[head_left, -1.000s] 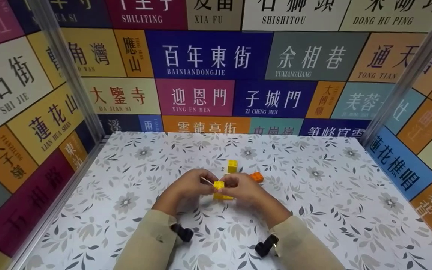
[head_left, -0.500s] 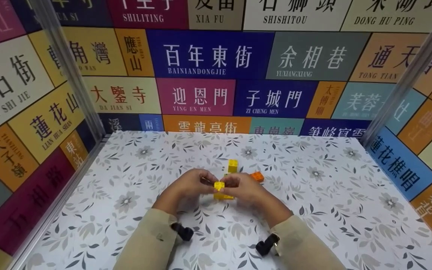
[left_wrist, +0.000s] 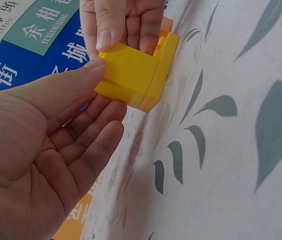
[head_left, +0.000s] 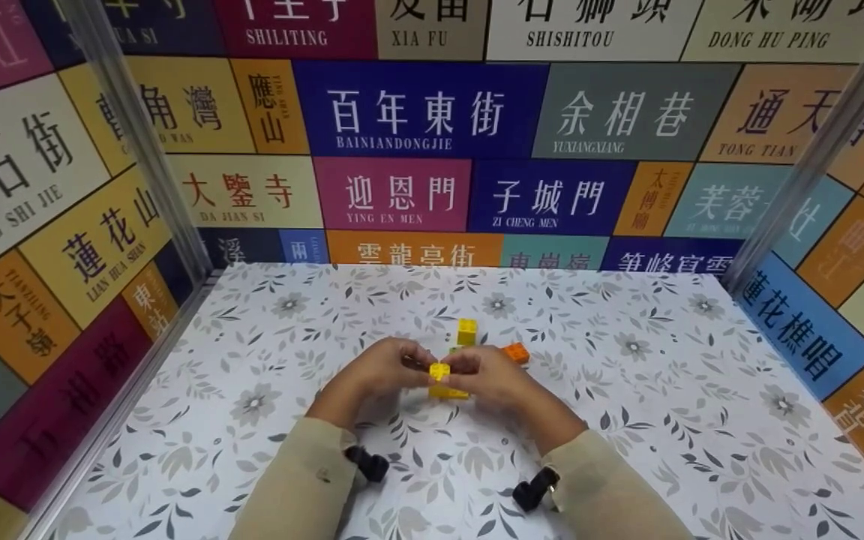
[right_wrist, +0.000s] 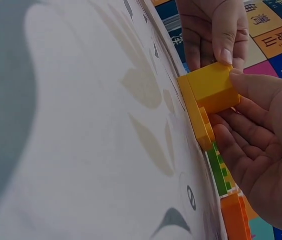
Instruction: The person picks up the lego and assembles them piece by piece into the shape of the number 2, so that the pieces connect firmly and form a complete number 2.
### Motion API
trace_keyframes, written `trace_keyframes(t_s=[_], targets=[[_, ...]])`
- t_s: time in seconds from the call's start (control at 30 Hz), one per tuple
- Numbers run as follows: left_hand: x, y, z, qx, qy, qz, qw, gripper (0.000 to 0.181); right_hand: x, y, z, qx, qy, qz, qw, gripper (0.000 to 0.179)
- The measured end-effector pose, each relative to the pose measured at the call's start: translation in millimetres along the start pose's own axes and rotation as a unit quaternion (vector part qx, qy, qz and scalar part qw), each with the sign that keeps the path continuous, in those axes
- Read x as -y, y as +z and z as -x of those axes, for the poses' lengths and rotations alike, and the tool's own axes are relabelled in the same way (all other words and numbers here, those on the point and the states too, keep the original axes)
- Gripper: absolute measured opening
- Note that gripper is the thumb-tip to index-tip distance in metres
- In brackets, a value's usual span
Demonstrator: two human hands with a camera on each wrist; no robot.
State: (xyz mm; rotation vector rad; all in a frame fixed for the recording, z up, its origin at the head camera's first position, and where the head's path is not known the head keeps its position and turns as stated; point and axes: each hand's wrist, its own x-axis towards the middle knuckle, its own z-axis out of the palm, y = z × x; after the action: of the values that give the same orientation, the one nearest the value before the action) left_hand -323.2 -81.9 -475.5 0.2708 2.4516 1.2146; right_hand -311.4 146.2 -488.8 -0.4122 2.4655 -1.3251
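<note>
One left hand [head_left: 381,369] and one right hand [head_left: 498,373], partly curled, pinched a yellow toy-brick assembly [left_wrist: 130,69] between them at the bench [head_left: 664,390], pose nearly unchanged within the last second, suggesting steady pressing.

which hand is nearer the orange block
Right. The right hand is just on the near side of the orange block; the left hand is farther off, across the yellow blocks both hands pinch.

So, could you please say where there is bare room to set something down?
The table is bare left of the left hand and right of the orange brick; the right hand and yellow bricks crowd the middle.
</note>
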Motion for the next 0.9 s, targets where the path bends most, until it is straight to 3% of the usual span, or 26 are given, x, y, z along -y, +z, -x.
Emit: trace_keyframes(t_s=[0.43,0.67,0.9], targets=[[1.1,0.2,0.7,0.003,0.001,0.003,1.0,0.021,-1,0,2.0,-0.01,0.006,-0.033,0.9994,0.034],[5.3,0.2,0.3,0.003,0.027,0.0,0.9996,0.022,1,-11,2.8,-0.035,-0.039,0.005,0.9986,0.041],[1.4,0.4,0.8,0.003,-0.004,0.003,1.0,0.024,-2,-35,6.0,-0.067,-0.01,-0.017,0.9975,0.038]])
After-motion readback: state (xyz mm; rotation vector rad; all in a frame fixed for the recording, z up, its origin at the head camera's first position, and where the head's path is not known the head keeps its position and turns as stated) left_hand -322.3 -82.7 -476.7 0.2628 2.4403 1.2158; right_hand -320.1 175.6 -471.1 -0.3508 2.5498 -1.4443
